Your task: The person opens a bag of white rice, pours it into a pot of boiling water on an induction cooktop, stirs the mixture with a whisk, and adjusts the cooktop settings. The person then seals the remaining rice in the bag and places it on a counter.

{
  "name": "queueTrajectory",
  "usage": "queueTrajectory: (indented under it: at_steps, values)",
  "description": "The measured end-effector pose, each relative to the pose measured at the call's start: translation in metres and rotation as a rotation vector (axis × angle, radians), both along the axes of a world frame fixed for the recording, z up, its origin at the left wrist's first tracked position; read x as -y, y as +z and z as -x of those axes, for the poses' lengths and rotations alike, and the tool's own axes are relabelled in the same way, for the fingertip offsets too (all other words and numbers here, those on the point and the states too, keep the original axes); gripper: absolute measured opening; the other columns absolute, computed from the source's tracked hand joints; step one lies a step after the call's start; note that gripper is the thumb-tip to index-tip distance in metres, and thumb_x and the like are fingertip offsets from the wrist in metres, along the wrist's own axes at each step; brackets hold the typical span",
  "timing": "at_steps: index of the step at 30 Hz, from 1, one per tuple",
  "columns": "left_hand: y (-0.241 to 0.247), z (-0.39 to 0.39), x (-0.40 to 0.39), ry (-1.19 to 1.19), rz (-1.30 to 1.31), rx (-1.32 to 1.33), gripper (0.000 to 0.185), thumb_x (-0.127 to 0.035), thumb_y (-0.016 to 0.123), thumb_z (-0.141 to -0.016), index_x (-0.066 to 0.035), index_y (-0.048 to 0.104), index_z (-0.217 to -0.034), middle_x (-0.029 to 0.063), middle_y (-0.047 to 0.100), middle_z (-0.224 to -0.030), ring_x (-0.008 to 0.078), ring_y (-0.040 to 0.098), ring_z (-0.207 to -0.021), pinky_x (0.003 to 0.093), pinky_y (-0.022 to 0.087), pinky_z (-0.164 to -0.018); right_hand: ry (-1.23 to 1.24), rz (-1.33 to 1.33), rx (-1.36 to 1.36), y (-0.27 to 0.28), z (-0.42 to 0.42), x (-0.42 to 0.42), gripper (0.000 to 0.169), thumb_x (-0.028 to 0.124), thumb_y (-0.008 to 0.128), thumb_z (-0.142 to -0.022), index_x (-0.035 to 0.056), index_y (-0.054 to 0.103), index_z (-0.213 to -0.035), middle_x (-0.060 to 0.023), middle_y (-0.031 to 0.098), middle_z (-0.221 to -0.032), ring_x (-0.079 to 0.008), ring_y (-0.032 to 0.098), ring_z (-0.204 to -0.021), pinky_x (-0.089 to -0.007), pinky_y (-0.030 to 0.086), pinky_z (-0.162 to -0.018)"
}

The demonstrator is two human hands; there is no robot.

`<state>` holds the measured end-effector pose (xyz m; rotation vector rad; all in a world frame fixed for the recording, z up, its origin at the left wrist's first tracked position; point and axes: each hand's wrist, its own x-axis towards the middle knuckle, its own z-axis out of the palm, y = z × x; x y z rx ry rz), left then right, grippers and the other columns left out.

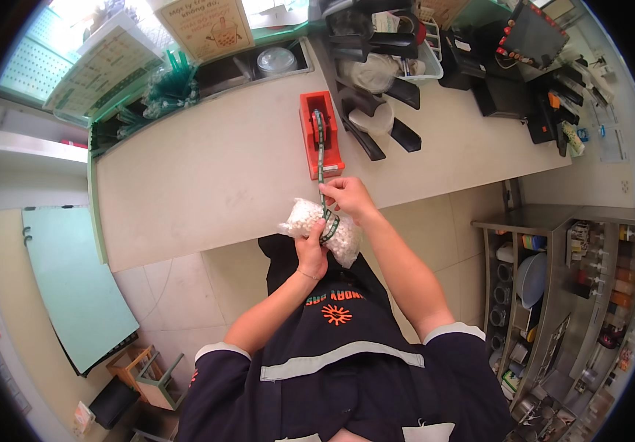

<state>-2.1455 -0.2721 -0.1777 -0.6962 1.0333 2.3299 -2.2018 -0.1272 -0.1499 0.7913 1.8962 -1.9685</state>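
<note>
My left hand (312, 251) grips a clear plastic bag of small whitish pellets or balls (345, 237) just off the counter's front edge. Dark green patterned tape (331, 228) loops around the bag's middle. From there the same tape runs up to a red tape dispenser (322, 160) standing on the counter. The thumb and fingertips of my right hand (345, 194) pinch this strip between the dispenser and the bag. What the bag's pellets are made of I cannot tell.
The pale counter (196, 182) spans the front. Right of the dispenser stand black-handled holders (367, 124) and a white basket (425, 63). Wrapped green straws (171, 83) lie at the back left. A steel shelf unit (544, 215) is at the right.
</note>
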Motion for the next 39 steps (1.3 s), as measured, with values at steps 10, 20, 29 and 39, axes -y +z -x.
queueTrajectory:
  at_steps: [10, 20, 29, 39]
  values:
    - [-0.012, -0.015, -0.009, 0.039, -0.072, 0.099, 0.026, -0.016, 0.064, -0.088, -0.008, 0.055, -0.111, 0.0032, 0.063, -0.101, 0.0173, 0.062, -0.092, 0.0383, 0.051, -0.082, 0.000, -0.133, -0.091, -0.015, -0.024, -0.014, 0.022, 0.021, 0.068, -0.086, -0.0005, 0.068, -0.085, -0.0014, 0.064, -0.073, -0.0096, 0.057, -0.065, -0.0257, 0.046, -0.059]
    - [-0.041, -0.002, -0.009, 0.083, -0.019, 0.162, 0.028, -0.013, 0.065, -0.087, -0.006, 0.055, -0.112, 0.0052, 0.063, -0.097, 0.0190, 0.065, -0.081, 0.0383, 0.056, -0.068, 0.084, -0.559, 0.050, -0.051, 0.001, -0.001, 0.024, 0.024, 0.074, -0.075, 0.0008, 0.072, -0.079, -0.0154, 0.070, -0.076, -0.0264, 0.068, -0.073, -0.0356, 0.052, -0.071]
    - [-0.027, -0.011, 0.010, -0.082, -0.114, -0.050, 0.034, -0.010, 0.061, -0.086, -0.004, 0.052, -0.118, 0.0072, 0.061, -0.111, 0.0208, 0.059, -0.102, 0.0392, 0.047, -0.094, -0.167, -0.232, -0.057, -0.040, -0.048, -0.006, 0.019, 0.015, 0.068, -0.085, -0.0040, 0.068, -0.084, -0.0063, 0.067, -0.072, -0.0115, 0.061, -0.063, -0.0259, 0.049, -0.059]
    - [0.025, 0.021, 0.021, -0.623, -0.463, -0.279, 0.067, -0.020, 0.063, -0.066, -0.001, 0.045, -0.128, 0.0128, 0.057, -0.120, 0.0269, 0.057, -0.111, 0.0402, 0.044, -0.100, -0.360, -0.121, -0.198, 0.103, -0.121, 0.007, 0.012, 0.011, 0.071, -0.083, 0.0004, 0.068, -0.080, -0.0001, 0.065, -0.073, -0.0047, 0.056, -0.065, -0.0213, 0.046, -0.060]
